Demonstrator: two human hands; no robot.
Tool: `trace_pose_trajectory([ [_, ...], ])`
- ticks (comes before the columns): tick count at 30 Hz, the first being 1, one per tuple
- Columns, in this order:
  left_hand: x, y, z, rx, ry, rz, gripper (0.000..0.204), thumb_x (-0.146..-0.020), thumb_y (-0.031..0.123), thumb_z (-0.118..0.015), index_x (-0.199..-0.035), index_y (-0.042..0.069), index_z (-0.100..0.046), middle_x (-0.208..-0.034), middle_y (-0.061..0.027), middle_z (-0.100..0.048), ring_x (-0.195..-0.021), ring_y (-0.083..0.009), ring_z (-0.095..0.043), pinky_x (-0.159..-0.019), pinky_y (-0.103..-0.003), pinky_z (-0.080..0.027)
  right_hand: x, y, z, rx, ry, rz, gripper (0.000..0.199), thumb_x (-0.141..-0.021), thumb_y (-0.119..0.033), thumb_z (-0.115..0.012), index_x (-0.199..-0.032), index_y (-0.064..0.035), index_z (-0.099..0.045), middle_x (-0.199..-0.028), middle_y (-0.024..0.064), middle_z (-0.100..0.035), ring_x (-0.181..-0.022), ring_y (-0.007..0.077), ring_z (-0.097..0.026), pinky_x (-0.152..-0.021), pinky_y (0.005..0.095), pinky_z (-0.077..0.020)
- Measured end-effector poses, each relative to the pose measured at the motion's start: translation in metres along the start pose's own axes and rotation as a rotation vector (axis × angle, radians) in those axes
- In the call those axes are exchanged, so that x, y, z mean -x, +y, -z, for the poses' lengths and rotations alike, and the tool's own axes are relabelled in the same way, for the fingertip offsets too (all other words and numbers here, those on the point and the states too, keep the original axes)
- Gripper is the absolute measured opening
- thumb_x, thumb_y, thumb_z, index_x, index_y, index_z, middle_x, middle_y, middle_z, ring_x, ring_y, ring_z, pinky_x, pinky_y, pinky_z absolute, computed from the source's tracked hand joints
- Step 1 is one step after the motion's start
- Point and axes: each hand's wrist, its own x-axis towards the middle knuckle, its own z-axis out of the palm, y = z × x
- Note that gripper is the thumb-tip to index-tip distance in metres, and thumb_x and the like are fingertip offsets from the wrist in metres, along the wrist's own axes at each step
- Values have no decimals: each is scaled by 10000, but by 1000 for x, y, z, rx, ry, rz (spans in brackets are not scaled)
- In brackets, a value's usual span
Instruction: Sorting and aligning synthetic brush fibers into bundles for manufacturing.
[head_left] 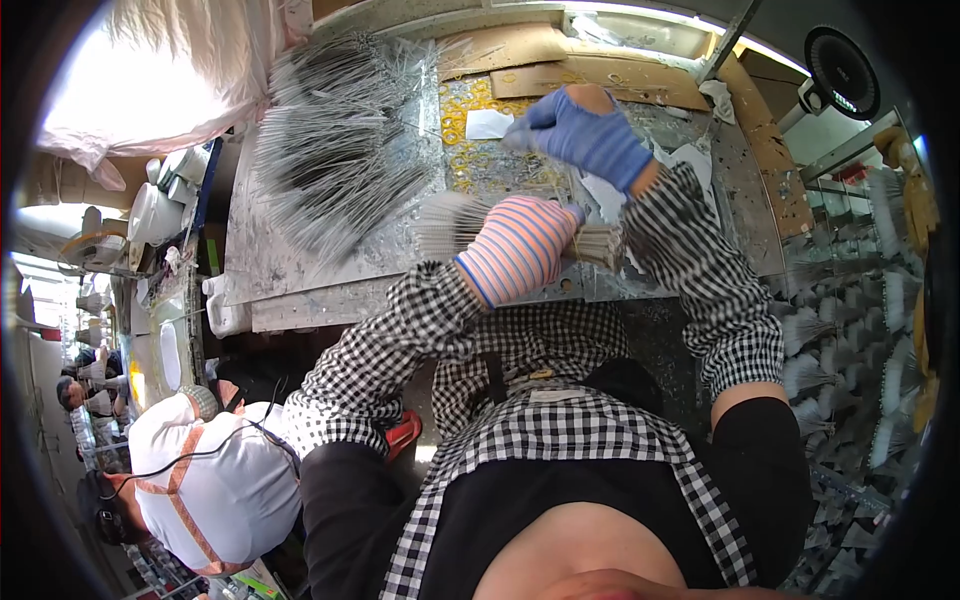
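My left hand (520, 248), in a pink-and-blue striped glove, is closed around a bundle of thin pale wire-like strands (442, 230). The strands fan out on the left of the fist, and a tighter tan end (600, 246) shows on its right. My right hand (590, 140), in a blue glove, is raised over the worktable with its fingers pressed together and pointing left. Whatever lies between those fingertips is too small to make out. Close to them is a white piece of paper (487, 125), among scattered small yellow rings (462, 100).
A large heap of loose thin strands (335, 150) covers the table's left part. Cardboard sheets (600, 78) lie along the back. A round black fan-like device (842, 72) stands at the far right, above racks of fanned bundles (815, 340). Another person (215, 490) sits at the left.
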Motion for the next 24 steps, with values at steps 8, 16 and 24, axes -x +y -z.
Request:
trace_pose_trajectory([
  [8,10,-46,5,1396,212,38,251,-843,161,-803,-1025,26,-697,-855,-50,-712,-807,-103,-684,-697,-265,-562,6,16,-14,-1095,196,250,442,-850,-271,-802,-1187,-13,-678,-1040,89,-708,-912,176,-694,-750,314,-577],
  [16,6,-16,-39,276,785,-339,271,-970,200,-594,-1186,37,-621,-1164,-39,-668,-1036,-236,-658,-920,-353,-518,13,-51,-23,42,593,883,453,-774,-41,-770,-1200,-24,-618,-958,95,-636,-808,240,-625,-707,352,-541],
  [24,14,15,-69,2195,873,161,527,-862,321,-779,-1244,46,-543,-1172,-98,-638,-1119,-252,-623,-1015,-411,-521,128,-164,-37,302,842,295,184,-778,-194,-711,-882,-61,-637,-860,92,-630,-678,238,-577,-568,392,-456],
])
